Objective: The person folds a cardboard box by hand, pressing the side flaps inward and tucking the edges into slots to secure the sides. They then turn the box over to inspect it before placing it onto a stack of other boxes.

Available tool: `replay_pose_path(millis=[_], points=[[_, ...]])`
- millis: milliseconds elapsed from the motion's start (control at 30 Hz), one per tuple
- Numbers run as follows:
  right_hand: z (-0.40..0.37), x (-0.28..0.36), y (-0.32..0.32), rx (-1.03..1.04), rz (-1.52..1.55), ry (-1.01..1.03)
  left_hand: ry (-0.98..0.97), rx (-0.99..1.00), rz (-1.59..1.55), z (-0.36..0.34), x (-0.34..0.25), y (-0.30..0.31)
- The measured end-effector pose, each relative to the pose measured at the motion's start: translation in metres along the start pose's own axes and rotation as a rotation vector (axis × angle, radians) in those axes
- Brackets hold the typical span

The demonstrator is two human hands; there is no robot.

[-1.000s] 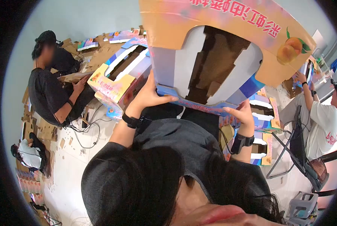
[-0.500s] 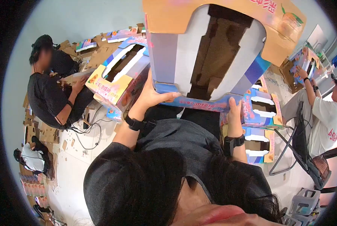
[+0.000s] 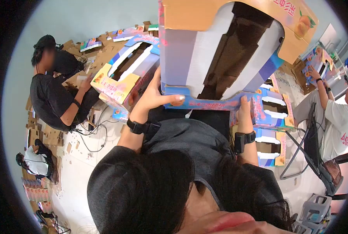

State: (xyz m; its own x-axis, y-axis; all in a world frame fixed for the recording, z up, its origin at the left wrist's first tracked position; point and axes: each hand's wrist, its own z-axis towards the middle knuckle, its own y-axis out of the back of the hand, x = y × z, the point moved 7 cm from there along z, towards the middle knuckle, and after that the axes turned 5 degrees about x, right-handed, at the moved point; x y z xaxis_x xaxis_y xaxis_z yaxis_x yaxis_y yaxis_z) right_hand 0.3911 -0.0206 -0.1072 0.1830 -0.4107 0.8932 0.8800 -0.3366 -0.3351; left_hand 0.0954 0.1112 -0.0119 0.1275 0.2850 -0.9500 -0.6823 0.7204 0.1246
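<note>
I hold a printed cardboard fruit box (image 3: 177,58), orange, white and purple, with a long cut-out in its top showing a dark brown inside. My left hand (image 3: 156,97) is closed on its near left corner, thumb lying over the lower edge and fingers hidden behind the side. At the near right corner my right hand (image 3: 243,111) grips the same box, its thumb up against the blue edge and its other fingers out of sight. The box's far end runs past the top of the view.
Another fruit box (image 3: 133,74) stands left of mine, near a seated person in black (image 3: 51,97). Stacked boxes (image 3: 275,111) are at the right, by a folding chair (image 3: 312,136) and a person in white (image 3: 337,121). Flat cardboard (image 3: 53,134) lies on the left floor.
The held box has shifted slightly right and up in view, with both hands still on it. The surroundings have moved slightly in the view.
</note>
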Motion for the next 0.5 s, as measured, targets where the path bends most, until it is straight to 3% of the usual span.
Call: replay_pose_path(millis=[200,367,500], points=[[0.008,0.002,-0.003,-0.021,-0.167,0.04,0.022,-0.051,-0.244,0.004,0.042,0.01],[0.006,0.018,-0.019,-0.129,-0.194,-0.027,0.002,-0.107,-0.319,0.007,0.042,0.013],[0.008,0.01,-0.011,-0.106,-0.222,0.035,0.018,-0.069,-0.334,0.009,0.05,0.015]])
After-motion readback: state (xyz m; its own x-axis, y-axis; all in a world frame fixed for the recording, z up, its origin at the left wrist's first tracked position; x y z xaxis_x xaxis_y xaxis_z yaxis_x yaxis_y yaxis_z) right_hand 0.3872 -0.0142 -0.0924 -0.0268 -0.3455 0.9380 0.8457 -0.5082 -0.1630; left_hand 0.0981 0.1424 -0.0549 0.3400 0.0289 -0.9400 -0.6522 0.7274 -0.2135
